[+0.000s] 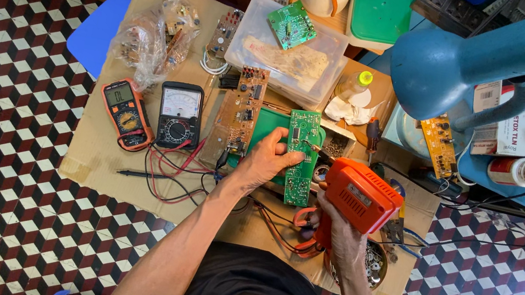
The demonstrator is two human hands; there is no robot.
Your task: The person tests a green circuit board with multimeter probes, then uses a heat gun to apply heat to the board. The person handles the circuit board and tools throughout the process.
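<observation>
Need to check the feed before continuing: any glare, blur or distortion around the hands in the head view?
Head view: even light, soft shadows, no strong glare; left hand on the green circuit board and right hand gripping the orange soldering gun look sharp; blue lamp, nearer the camera, slightly soft; edges bend from the wide lens.

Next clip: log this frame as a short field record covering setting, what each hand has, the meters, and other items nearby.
setting: cardboard sheet laid on a chequered tile floor, seen from above
left hand: grips a long green circuit board
right hand: holds an orange pistol-shaped soldering gun, its tip at the green board
meters: orange digital multimeter beside a black analogue meter, red and black leads trailing
nearby: brown circuit board, clear plastic box, blue desk lamp
</observation>
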